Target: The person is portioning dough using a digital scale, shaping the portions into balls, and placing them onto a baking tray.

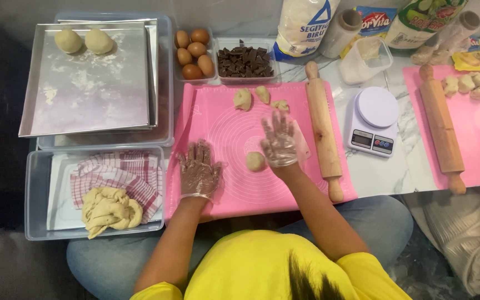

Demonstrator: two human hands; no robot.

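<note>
At the far left edge of the tabletop, a clear plastic tub (pixel 34 194) holds a lump of dough (pixel 109 210) on a red checked cloth (pixel 119 173). Behind it, a metal baking tray (pixel 90 89) carries two rolled dough balls (pixel 83 41) near its back edge. Moving right, a pink silicone mat (pixel 223 194) lies before the seated person. The left hand (pixel 199 170), in a clear plastic glove, rests flat and spread on the mat near its left side, holding nothing. Just to its right sits a small dough piece (pixel 255 161), close to the mat's centre. The right hand (pixel 279 141), also gloved, hovers open with fingers spread just above and beside that piece, not gripping it. Three more dough bits (pixel 259 99) wait by the mat's back edge, with eggs (pixel 194 54) and chocolate chunks (pixel 245 61) beyond. A rolling pin (pixel 323 130) lies along the mat's right edge; a white kitchen scale (pixel 373 121) stands further right. To round the piece well, it seems best to cup the palm over it and circle with light, even pressure, the other hand steadying the mat.
</note>
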